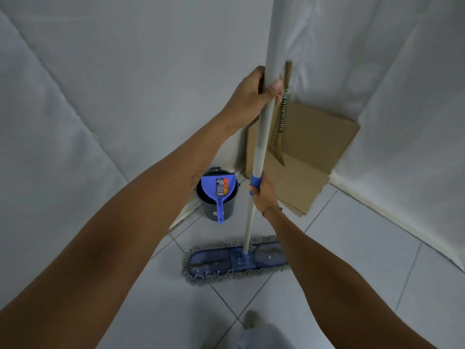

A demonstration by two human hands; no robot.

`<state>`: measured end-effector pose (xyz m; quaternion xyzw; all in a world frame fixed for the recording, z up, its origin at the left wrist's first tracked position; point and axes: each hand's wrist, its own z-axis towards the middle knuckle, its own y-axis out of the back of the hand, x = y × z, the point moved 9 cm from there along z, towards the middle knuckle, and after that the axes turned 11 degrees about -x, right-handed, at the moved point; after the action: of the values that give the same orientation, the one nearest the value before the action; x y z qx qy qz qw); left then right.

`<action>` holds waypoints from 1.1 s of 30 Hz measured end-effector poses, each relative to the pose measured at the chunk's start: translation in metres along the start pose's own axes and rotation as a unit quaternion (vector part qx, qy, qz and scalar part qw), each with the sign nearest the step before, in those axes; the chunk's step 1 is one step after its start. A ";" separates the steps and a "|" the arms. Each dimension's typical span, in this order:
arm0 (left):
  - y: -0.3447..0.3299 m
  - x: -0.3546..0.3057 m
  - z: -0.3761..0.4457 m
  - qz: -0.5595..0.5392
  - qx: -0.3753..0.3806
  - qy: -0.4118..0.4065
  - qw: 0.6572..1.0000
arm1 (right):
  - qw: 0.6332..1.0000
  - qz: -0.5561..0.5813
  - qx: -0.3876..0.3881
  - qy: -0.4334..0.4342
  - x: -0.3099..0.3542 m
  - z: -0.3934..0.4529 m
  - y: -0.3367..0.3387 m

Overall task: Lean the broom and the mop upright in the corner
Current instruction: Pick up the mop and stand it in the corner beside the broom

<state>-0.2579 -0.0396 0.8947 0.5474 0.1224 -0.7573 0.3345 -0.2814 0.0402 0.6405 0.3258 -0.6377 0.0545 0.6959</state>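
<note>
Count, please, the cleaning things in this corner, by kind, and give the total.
Mop, held by the left hand and right hand: 1
Broom, leaning in the corner: 1
Dustpan, blue: 1
Bucket, dark: 1
Total: 4

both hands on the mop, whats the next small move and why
Probably tip the mop handle toward the corner beside the broom. The left hand and right hand hold it upright, its head flat on the tiles, short of the wall.
</note>
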 end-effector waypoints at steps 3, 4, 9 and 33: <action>-0.020 0.003 0.026 -0.025 0.007 -0.004 1.000 | 0.999 -0.031 -0.020 0.003 -0.011 0.030 0.021; -0.034 0.006 0.041 -0.020 0.006 -0.006 1.000 | 0.999 -0.037 -0.028 0.001 -0.018 0.050 0.033; -0.084 0.034 0.102 -0.014 -0.027 0.003 1.000 | 0.999 -0.043 -0.023 -0.011 -0.042 0.125 0.071; -0.145 0.180 0.373 0.024 -0.170 0.012 0.985 | 0.992 -0.098 0.072 0.016 -0.071 0.467 0.098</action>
<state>-0.6617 -0.2042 0.8431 0.4942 0.2401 -0.7107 0.4393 -0.7409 -0.1029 0.6004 0.4350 -0.5858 0.0369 0.6829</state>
